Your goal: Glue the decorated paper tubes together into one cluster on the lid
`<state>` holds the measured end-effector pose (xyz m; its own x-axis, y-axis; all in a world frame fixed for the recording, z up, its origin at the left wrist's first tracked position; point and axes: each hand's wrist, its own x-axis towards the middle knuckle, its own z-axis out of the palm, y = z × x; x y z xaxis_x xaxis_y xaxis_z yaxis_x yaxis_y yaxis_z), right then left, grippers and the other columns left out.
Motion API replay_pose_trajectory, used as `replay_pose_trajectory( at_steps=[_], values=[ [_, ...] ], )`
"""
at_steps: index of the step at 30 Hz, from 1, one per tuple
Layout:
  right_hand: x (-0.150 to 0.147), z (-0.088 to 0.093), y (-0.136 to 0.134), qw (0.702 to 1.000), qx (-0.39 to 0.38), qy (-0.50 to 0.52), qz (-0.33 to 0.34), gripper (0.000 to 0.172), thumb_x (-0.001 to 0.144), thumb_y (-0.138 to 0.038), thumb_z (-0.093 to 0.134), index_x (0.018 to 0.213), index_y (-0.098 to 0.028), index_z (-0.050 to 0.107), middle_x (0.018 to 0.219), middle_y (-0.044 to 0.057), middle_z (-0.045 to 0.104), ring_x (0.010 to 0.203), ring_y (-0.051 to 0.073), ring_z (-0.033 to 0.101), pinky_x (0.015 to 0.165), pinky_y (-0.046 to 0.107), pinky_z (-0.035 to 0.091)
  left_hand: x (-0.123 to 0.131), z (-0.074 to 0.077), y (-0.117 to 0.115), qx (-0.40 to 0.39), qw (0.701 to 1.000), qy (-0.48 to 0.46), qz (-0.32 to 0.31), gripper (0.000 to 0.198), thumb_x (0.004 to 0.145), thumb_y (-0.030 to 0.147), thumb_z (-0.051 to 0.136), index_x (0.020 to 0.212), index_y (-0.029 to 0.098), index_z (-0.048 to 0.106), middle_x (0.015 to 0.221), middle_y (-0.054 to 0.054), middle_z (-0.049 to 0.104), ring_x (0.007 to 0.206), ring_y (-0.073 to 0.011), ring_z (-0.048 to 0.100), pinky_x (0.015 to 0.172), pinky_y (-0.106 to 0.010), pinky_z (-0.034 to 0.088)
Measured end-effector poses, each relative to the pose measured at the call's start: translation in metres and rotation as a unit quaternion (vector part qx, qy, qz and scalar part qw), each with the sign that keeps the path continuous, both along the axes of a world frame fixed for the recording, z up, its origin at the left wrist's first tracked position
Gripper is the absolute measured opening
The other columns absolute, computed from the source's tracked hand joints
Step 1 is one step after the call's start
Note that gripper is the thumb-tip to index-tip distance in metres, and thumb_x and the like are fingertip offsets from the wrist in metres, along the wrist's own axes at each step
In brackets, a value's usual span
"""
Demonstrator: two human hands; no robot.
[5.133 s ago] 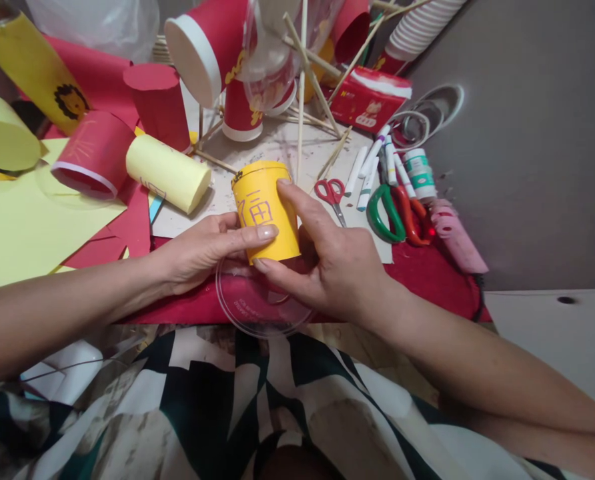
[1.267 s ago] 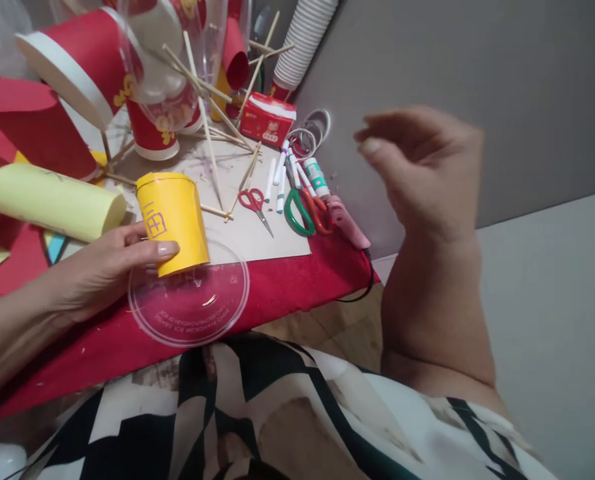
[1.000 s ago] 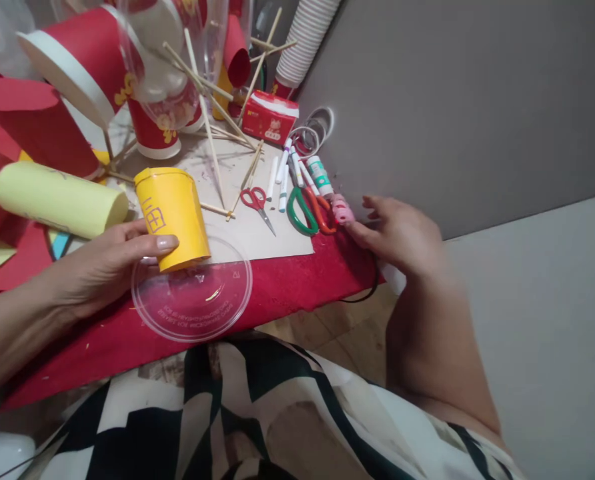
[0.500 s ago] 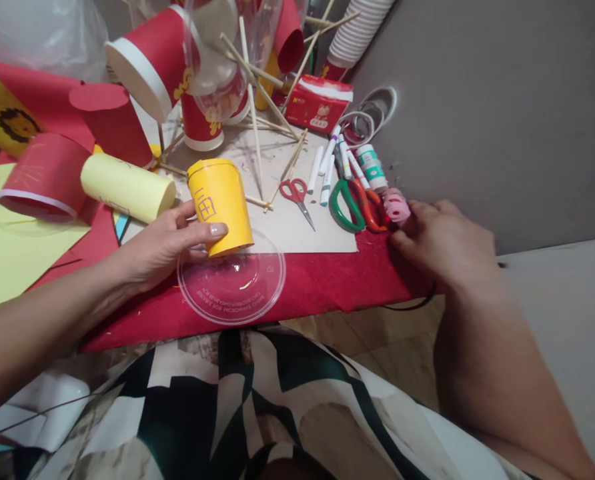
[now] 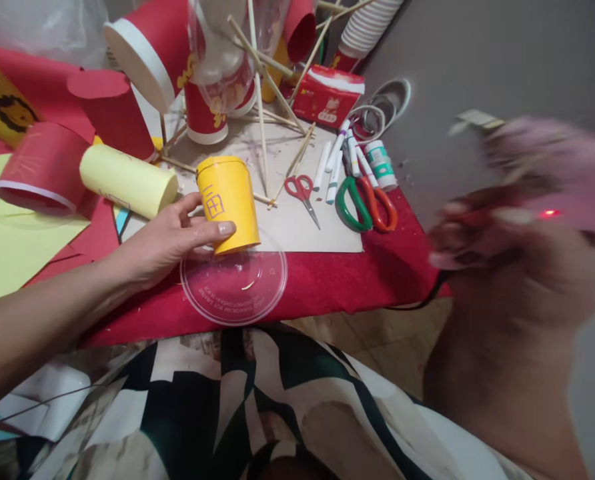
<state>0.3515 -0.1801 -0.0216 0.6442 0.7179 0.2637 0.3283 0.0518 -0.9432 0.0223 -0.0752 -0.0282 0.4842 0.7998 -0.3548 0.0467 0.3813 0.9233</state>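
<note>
My left hand (image 5: 182, 233) is closed around a yellow paper cup (image 5: 230, 200) with purple pen marks on its side. The thumb presses its front. Below the cup lies a clear plastic lid (image 5: 235, 290) at the table's front edge. On the right, my right hand (image 5: 532, 267) grips a pink glue gun (image 5: 542, 167), raised above the table. Its nozzle points left and a small red light glows on it. Motion blurs both the hand and the tool.
Small red scissors (image 5: 302, 193), larger scissors with green and orange handles (image 5: 352, 207), white markers (image 5: 335, 177) and a glue bottle (image 5: 380, 163) lie on the table. Red cups (image 5: 207, 117), wooden sticks (image 5: 262, 133) and a pale yellow paper tube (image 5: 127, 180) stand behind. A grey wall (image 5: 527, 60) borders the right.
My right hand has lifted the pink glue gun off the table's right corner, up and to the right. My left hand still holds the yellow cup, in nearly the same place.
</note>
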Motion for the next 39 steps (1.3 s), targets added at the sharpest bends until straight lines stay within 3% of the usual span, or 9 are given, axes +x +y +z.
replay_pose_trajectory(
  at_steps=[2, 6, 9, 12, 17, 23, 27, 32, 39],
  values=[
    [-0.025, 0.001, 0.003, 0.986, -0.022, 0.138, 0.095, 0.014, 0.057, -0.026, 0.078, 0.068, -0.022, 0.071, 0.067, 0.002, 0.068, 0.047, 0.013, 0.052, 0.040, 0.027, 0.038, 0.001, 0.000, -0.001, 0.001, 1.000, -0.001, 0.003, 0.073, 0.074, 0.035, 0.090, 0.139, 0.021, 0.060, 0.113, -0.008, 0.080, 0.094, -0.0232, 0.079, 0.078, -0.030, 0.066],
    [-0.064, -0.004, 0.008, 0.915, -0.091, 0.252, 0.301, 0.025, 0.067, -0.042, 0.090, 0.074, -0.022, 0.075, 0.071, 0.002, 0.075, 0.054, 0.013, 0.065, 0.045, 0.022, 0.050, 0.002, 0.001, -0.001, 0.006, 1.000, -0.001, 0.017, 0.093, 0.071, 0.032, 0.091, 0.152, 0.024, 0.045, 0.118, -0.009, 0.078, 0.104, -0.0290, 0.078, 0.081, -0.035, 0.068],
    [-0.078, -0.012, 0.012, 0.858, -0.102, 0.337, 0.375, 0.027, 0.075, -0.046, 0.089, 0.076, -0.023, 0.075, 0.076, 0.000, 0.077, 0.064, 0.011, 0.072, 0.060, 0.019, 0.060, 0.001, 0.001, -0.001, 0.021, 1.000, 0.006, 0.018, 0.109, 0.068, 0.031, 0.092, 0.159, 0.033, 0.032, 0.115, -0.005, 0.077, 0.108, -0.0326, 0.077, 0.081, -0.040, 0.068],
    [-0.085, -0.020, 0.016, 0.831, -0.115, 0.395, 0.376, 0.025, 0.075, -0.045, 0.089, 0.075, -0.024, 0.075, 0.080, -0.001, 0.078, 0.072, 0.012, 0.076, 0.071, 0.021, 0.065, 0.000, 0.002, 0.001, 0.038, 0.999, 0.009, 0.004, 0.112, 0.065, 0.032, 0.093, 0.158, 0.039, 0.031, 0.107, -0.001, 0.076, 0.104, -0.0324, 0.078, 0.077, -0.038, 0.068],
    [-0.091, -0.027, 0.018, 0.836, -0.140, 0.402, 0.347, 0.025, 0.074, -0.049, 0.087, 0.081, -0.026, 0.077, 0.092, 0.001, 0.081, 0.092, 0.020, 0.079, 0.094, 0.040, 0.068, -0.002, 0.005, 0.005, 0.047, 0.998, 0.033, 0.004, 0.091, 0.063, 0.030, 0.094, 0.139, 0.029, 0.044, 0.102, -0.001, 0.076, 0.094, -0.0280, 0.080, 0.073, -0.032, 0.067],
    [-0.091, -0.027, 0.016, 0.840, -0.128, 0.399, 0.346, 0.017, 0.079, -0.045, 0.085, 0.082, -0.030, 0.078, 0.094, -0.001, 0.080, 0.098, 0.019, 0.078, 0.096, 0.042, 0.068, -0.004, 0.008, 0.009, 0.102, 0.994, 0.049, -0.008, 0.047, 0.069, 0.034, 0.092, 0.107, 0.022, 0.066, 0.104, -0.004, 0.078, 0.107, -0.0261, 0.076, 0.090, -0.033, 0.064],
    [-0.093, -0.024, 0.015, 0.849, -0.130, 0.391, 0.330, 0.019, 0.076, -0.048, 0.086, 0.079, -0.030, 0.078, 0.093, 0.000, 0.080, 0.096, 0.020, 0.077, 0.094, 0.043, 0.068, -0.007, 0.007, 0.012, 0.088, 0.995, 0.055, -0.011, 0.031, 0.075, 0.041, 0.089, 0.092, 0.021, 0.072, 0.099, -0.003, 0.079, 0.102, -0.0245, 0.077, 0.088, -0.034, 0.065],
    [-0.093, -0.020, 0.012, 0.853, -0.108, 0.394, 0.325, 0.019, 0.077, -0.046, 0.085, 0.075, -0.029, 0.077, 0.089, -0.001, 0.079, 0.098, 0.019, 0.077, 0.099, 0.042, 0.066, -0.010, 0.000, 0.017, 0.058, 0.997, 0.034, 0.025, 0.033, 0.079, 0.047, 0.088, 0.098, 0.024, 0.075, 0.099, -0.003, 0.079, 0.098, -0.0207, 0.078, 0.081, -0.029, 0.066],
    [-0.091, -0.016, 0.010, 0.887, -0.084, 0.362, 0.275, 0.024, 0.072, -0.049, 0.089, 0.072, -0.030, 0.075, 0.087, -0.003, 0.079, 0.090, 0.017, 0.078, 0.092, 0.034, 0.067, -0.005, 0.006, 0.010, 0.060, 0.993, -0.069, 0.077, 0.009, 0.100, 0.030, 0.069, 0.102, 0.022, 0.070, 0.112, 0.002, 0.078, 0.111, -0.0130, 0.073, 0.111, -0.031, 0.057]
  ],
)
